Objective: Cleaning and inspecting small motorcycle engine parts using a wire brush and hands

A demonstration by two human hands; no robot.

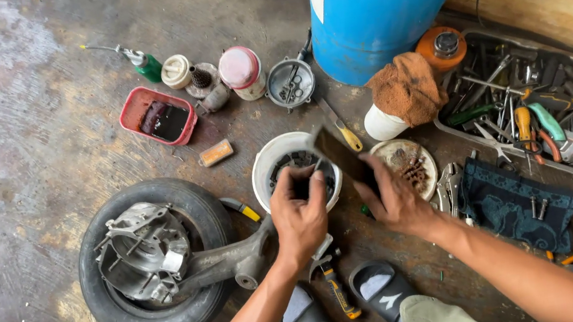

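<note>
Both forearms are bare to the elbow, with no sleeves, watch, rings or gloves on the left hand or the right hand. The knees at the bottom edge are covered by light olive-grey trousers. The feet wear dark grey slide sandals with a broad strap across the top, each strap marked with a white shape, and the toes are left open at the front.

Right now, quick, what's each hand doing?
Left hand: closed on a small dark part over the white bowl.
Right hand: closed on a flat dark blade.
</note>
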